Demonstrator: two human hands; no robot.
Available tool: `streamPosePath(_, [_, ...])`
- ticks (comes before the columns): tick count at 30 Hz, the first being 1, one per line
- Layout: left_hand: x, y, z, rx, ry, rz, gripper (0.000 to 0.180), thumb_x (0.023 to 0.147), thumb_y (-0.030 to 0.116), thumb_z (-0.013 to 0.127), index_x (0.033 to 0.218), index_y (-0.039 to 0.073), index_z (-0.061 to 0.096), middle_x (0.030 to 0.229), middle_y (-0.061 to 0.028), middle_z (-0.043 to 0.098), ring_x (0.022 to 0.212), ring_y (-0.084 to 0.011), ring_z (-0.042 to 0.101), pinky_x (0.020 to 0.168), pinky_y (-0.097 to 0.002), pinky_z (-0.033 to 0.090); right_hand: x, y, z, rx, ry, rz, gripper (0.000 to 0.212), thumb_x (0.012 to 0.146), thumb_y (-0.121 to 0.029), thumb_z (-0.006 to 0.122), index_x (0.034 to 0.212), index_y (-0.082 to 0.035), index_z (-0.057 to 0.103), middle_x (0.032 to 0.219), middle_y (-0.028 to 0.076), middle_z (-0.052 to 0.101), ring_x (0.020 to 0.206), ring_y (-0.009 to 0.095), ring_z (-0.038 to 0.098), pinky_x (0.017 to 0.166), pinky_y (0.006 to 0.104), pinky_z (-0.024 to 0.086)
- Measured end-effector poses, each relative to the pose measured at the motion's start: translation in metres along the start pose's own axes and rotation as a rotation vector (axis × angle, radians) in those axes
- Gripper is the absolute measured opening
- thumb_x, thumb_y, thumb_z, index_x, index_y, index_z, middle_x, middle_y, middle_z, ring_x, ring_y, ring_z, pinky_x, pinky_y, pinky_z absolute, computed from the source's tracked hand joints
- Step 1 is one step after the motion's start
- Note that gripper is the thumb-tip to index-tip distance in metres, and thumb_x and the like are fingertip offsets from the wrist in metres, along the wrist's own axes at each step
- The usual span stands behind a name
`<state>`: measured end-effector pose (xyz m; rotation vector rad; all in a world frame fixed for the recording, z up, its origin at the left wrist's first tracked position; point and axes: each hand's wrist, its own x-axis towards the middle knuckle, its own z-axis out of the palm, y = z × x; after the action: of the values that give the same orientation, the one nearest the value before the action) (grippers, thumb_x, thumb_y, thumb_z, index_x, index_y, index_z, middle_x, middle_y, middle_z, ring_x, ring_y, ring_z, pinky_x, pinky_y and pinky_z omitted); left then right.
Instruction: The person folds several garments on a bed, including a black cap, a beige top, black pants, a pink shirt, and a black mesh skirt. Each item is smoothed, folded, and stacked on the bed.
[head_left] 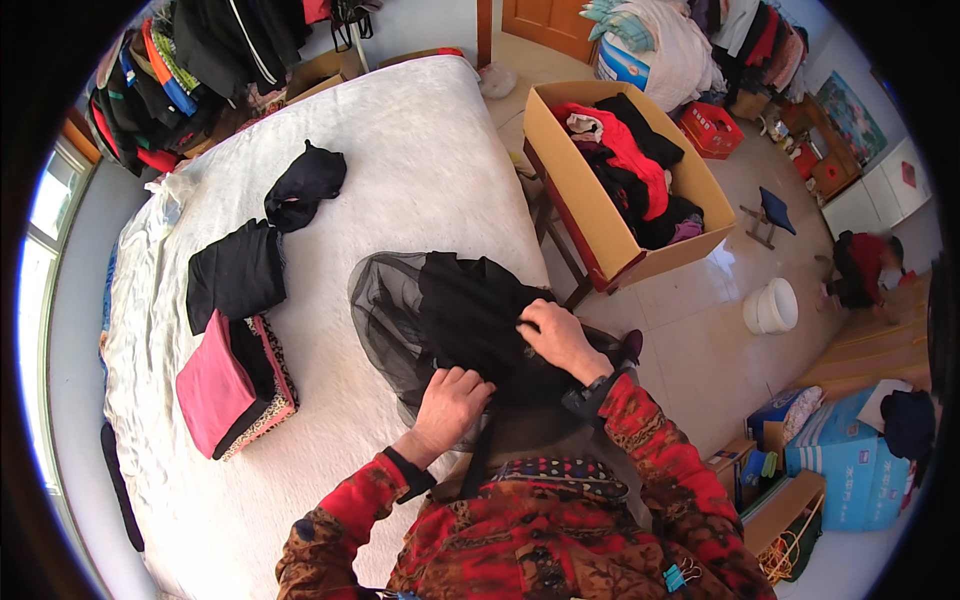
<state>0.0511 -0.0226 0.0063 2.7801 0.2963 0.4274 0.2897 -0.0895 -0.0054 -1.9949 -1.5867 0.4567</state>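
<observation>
A black garment with a sheer mesh layer (470,305) lies spread at the bed's near right edge, partly hanging over my lap. My left hand (450,408) is closed on its near edge, the fingers curled into the cloth. Farther right, my right hand (562,338) pinches the black fabric with bent fingers. To the left rests a stack of folded clothes with a pink piece (218,385) on top, beside black and leopard-print layers. Just beyond it is a folded black garment (236,272), and past that a crumpled dark garment (306,186).
The bed (400,150) has a white fleecy cover. At its right stands an open cardboard box (640,262) full of clothes. A white bucket (770,307), a small folding stool (772,212) and another person (866,268) are on the right. Clothes hang at the far left.
</observation>
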Motion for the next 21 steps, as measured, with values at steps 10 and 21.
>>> streamPosePath(10, [-0.074,-0.008,-0.024,0.001,-0.074,-0.031,0.023,0.074,0.011,0.063,0.096,0.012,0.065,0.096,-0.0004,0.060,0.087,-0.0187,0.057,0.077,-0.0330,0.043,0.008,0.042,-0.035,1.562,0.208,0.592,0.020,0.096,-0.016,0.057,0.106,0.000,0.063,0.104,0.008,0.068,0.095,0.018,0.064,0.087,0.0304,0.051])
streamPosePath(21, [0.029,-0.019,-0.024,-0.161,0.292,-0.332,0.057,0.076,0.014,0.075,0.127,0.007,0.051,0.126,-0.0156,0.052,0.122,-0.0339,0.047,0.103,-0.0428,0.036,-0.010,0.009,-0.052,1.877,-0.022,0.723,0.028,0.097,-0.017,0.054,0.113,0.005,0.062,0.109,0.012,0.068,0.098,0.022,0.066,0.091,0.0353,0.054])
